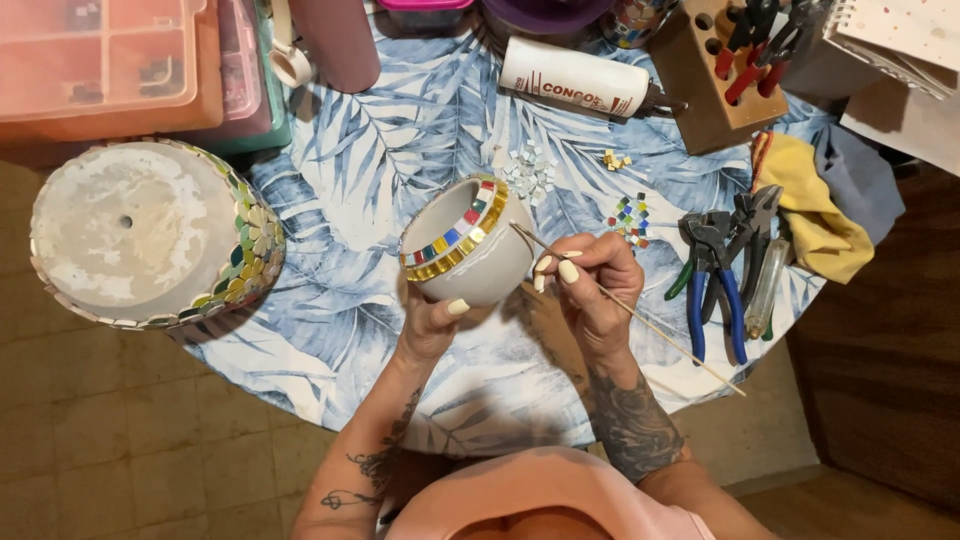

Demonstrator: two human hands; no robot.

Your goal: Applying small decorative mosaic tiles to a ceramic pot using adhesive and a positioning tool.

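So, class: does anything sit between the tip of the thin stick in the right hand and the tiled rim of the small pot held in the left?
Nothing visible does. The right hand pinches the thin wooden stick, whose tip reaches the small grey pot just beside its tiled rim. The left hand cups the pot from below, clear of the rim.

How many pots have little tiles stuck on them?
2. The small pot is tilted in the left hand, by the right hand holding a stick. The big pot sits upside down at the table's left edge.
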